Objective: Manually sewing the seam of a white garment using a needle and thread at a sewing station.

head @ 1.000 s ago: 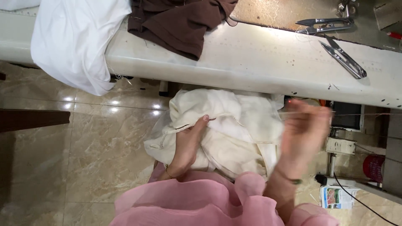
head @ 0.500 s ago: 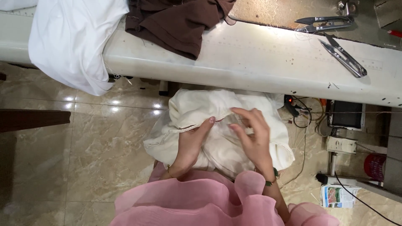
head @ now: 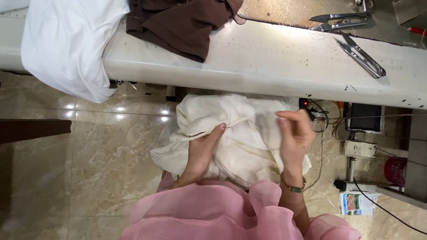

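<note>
A bundle of cream fabric [head: 242, 118] lies in my lap below the table's edge. My left hand [head: 200, 149] grips its trimmed edge, thumb pressed on top of the seam. My right hand [head: 294, 135] is lifted off the fabric's right side with thumb and fingertips pinched together. It is blurred, and whatever is between the fingers is too small to see. A pink sheer garment [head: 213, 211] covers my lap and forearms.
A long white table [head: 275, 71] runs across the top, with brown cloth [head: 178, 24], white cloth [head: 71, 44] hanging over its edge, and two thread snips [head: 361, 56] [head: 331, 18]. Cables [head: 321, 122], a motor box [head: 364, 118], a red basket [head: 396, 171] and a booklet [head: 356, 202] sit on the marble floor at right.
My right hand swung in from the right to the fabric's seam, then drew back up and to the right. My left hand kept its hold on the fabric edge.
</note>
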